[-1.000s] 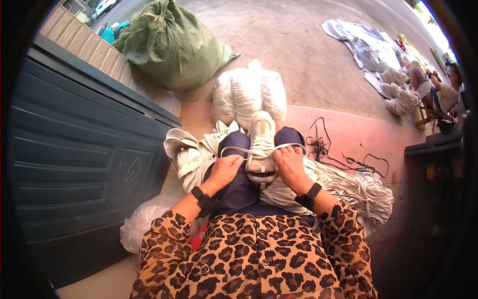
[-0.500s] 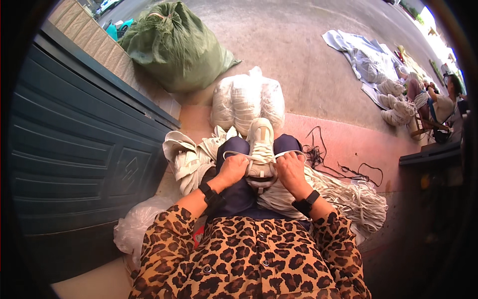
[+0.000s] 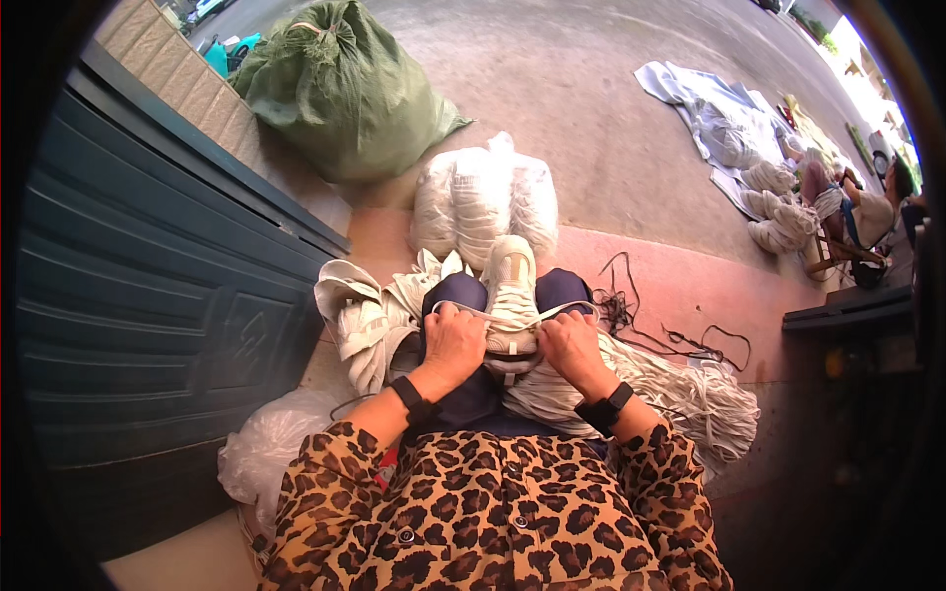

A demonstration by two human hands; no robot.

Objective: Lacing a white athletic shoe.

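A beige-white lace-up sneaker [image 3: 511,281] rests between my knees, its toe pointing away from me. My left hand [image 3: 455,340] is closed on one end of its white shoelace [image 3: 514,324], just left of the shoe's opening. On the other side my right hand [image 3: 572,343] pinches the opposite lace end. Between the two hands the lace runs across the tongue. Beyond my left knee lies a stack of pale shoe uppers [image 3: 365,315]. A big bundle of loose white laces [image 3: 690,394] spreads beside my right leg.
Clear plastic bags of pale shoes [image 3: 483,202] stand beyond my knees, with a green woven sack [image 3: 345,94] behind. A dark panelled door [image 3: 168,286] is at left. Black cords [image 3: 709,340] lie on the right. Another person [image 3: 872,212] sits at far right near bundles.
My hands have moved slightly apart and a little lower, the left one most. The lace now stretches straighter across the shoe. The view has shifted slightly.
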